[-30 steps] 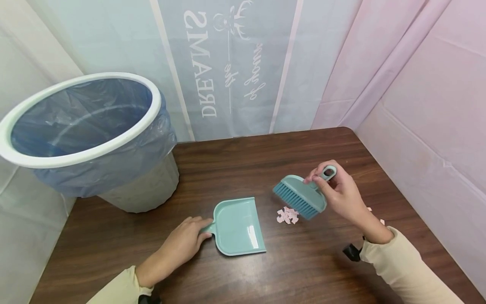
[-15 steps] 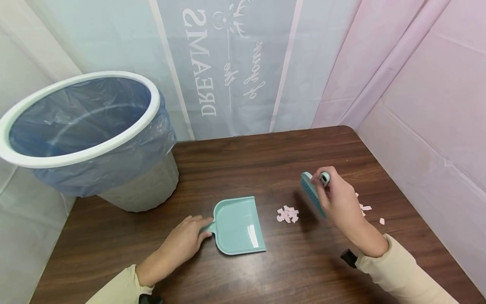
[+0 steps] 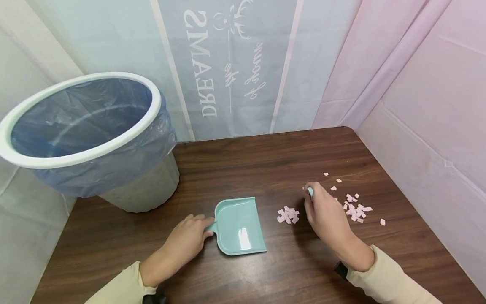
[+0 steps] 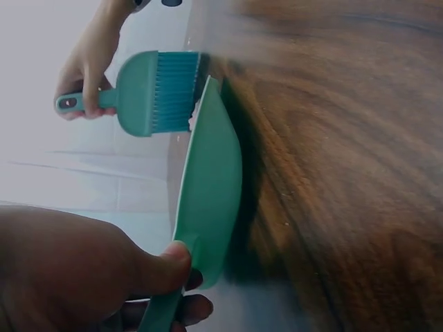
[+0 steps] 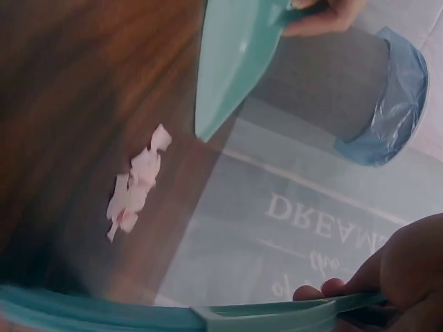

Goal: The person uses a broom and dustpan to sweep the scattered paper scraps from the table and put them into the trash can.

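My left hand (image 3: 188,236) pinches the handle of a mint-green dustpan (image 3: 237,219), which lies on the table with its straight lip facing right. My right hand (image 3: 327,213) grips a teal hand brush (image 4: 138,93) by its handle. From the head view the hand hides nearly all of that brush; in the left wrist view its bristles point toward the tabletop. A small heap of pale pink paper scraps (image 3: 288,215) lies between the dustpan lip and my right hand. More scraps (image 3: 356,211) are scattered to the right of that hand.
At the left stands a grey trash bin (image 3: 144,190) with a white rim and blue liner bag. The brown wooden table (image 3: 235,164) meets a printed curtain (image 3: 243,114) at the back and a pale wall covering (image 3: 429,139) on the right.
My right hand has turned the brush from a raised, face-on pose to upright and lowered it to the right of the small heap. The left hand and dustpan stay nearly still.
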`<action>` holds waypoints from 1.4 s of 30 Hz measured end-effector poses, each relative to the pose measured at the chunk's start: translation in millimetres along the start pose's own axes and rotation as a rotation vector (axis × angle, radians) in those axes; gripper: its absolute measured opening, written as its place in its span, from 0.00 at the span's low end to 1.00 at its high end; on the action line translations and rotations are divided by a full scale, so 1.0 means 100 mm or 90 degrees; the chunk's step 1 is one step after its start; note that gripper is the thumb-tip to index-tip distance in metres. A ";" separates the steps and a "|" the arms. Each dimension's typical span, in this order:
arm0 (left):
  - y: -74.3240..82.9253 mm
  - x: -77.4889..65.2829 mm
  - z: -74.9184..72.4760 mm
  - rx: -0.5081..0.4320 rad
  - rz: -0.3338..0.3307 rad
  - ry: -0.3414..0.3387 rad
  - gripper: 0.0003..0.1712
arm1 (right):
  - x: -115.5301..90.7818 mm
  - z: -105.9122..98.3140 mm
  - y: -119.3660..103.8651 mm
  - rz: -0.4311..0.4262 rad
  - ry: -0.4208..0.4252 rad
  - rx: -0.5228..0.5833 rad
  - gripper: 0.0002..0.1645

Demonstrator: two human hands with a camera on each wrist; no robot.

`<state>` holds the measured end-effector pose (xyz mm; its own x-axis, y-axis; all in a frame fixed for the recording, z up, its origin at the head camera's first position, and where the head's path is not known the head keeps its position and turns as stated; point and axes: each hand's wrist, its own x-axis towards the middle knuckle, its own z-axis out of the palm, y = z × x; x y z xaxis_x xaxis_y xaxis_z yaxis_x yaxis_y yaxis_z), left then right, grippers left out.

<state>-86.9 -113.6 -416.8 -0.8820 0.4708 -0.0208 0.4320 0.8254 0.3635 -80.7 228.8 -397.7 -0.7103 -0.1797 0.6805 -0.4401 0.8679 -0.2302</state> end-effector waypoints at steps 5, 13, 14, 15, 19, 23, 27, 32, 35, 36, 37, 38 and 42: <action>0.05 0.01 -0.03 0.036 0.009 0.007 0.18 | -0.01 0.05 -0.06 -0.009 -0.013 0.028 0.15; 0.07 0.04 -0.06 0.038 0.007 0.002 0.17 | 0.03 0.10 -0.23 0.030 -0.039 0.084 0.14; 0.07 0.04 -0.06 0.036 0.006 0.000 0.18 | 0.03 0.11 -0.26 0.036 -0.040 0.089 0.14; 0.07 0.04 -0.06 0.035 0.006 -0.001 0.18 | 0.04 0.12 -0.28 0.041 -0.040 0.093 0.14; 0.07 0.04 -0.06 0.033 0.003 -0.002 0.18 | 0.06 0.15 -0.38 0.051 -0.044 0.108 0.15; 0.07 0.03 -0.06 0.030 0.003 -0.002 0.18 | 0.08 0.20 -0.45 0.053 -0.045 0.132 0.14; 0.06 0.04 -0.05 0.026 -0.001 -0.005 0.18 | 0.10 0.25 -0.52 0.051 -0.049 0.169 0.12; 0.05 0.03 -0.05 0.028 -0.009 -0.014 0.19 | 0.13 0.30 -0.62 0.054 -0.053 0.204 0.13; 0.06 0.04 -0.05 0.029 -0.014 -0.016 0.19 | 0.14 0.33 -0.67 0.060 -0.051 0.224 0.13; 0.06 0.04 -0.05 0.030 -0.015 -0.016 0.19 | 0.14 0.33 -0.69 0.061 -0.051 0.232 0.13; 0.06 0.04 -0.05 0.030 -0.015 -0.016 0.19 | 0.14 0.34 -0.71 0.061 -0.052 0.239 0.13; 0.06 0.04 -0.05 0.030 -0.015 -0.015 0.19 | 0.14 0.35 -0.72 0.061 -0.052 0.245 0.13; 0.06 0.04 -0.04 0.031 -0.014 -0.012 0.19 | 0.15 0.36 -0.77 0.058 -0.054 0.266 0.13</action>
<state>-88.4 -108.3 -410.9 -0.8879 0.4576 -0.0467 0.4214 0.8499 0.3163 -76.9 142.5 -395.1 -0.7920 -0.1635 0.5882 -0.5449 0.6238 -0.5604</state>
